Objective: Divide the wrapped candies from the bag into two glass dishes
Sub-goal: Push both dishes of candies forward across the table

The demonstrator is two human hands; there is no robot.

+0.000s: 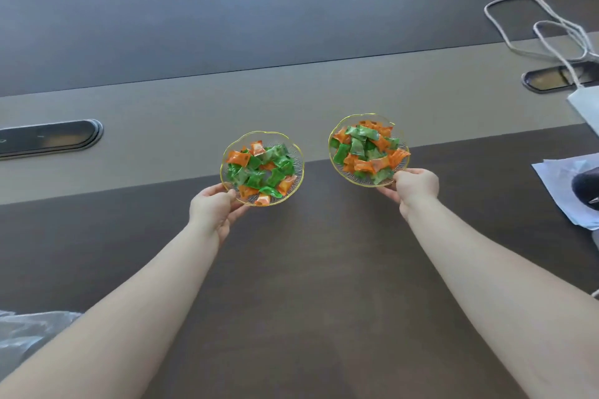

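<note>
Both forearms extend over the dark desk [311, 269]. A clear plastic bag [26, 330] lies at the near left edge. The left hand [212, 209] is closed on the near rim of the left glass dish [293, 147], thumb on top and fingers beneath. The right hand [416, 188] grips the near rim of the right glass dish [334, 133] the same way. Each gold-rimmed dish holds a heap of green and orange wrapped candies [262, 172]; print on the wrappers is too small to read. Papers [557, 185] lie at right; farther off, white cables [534, 26] loop beside a cable port [551, 79].
</note>
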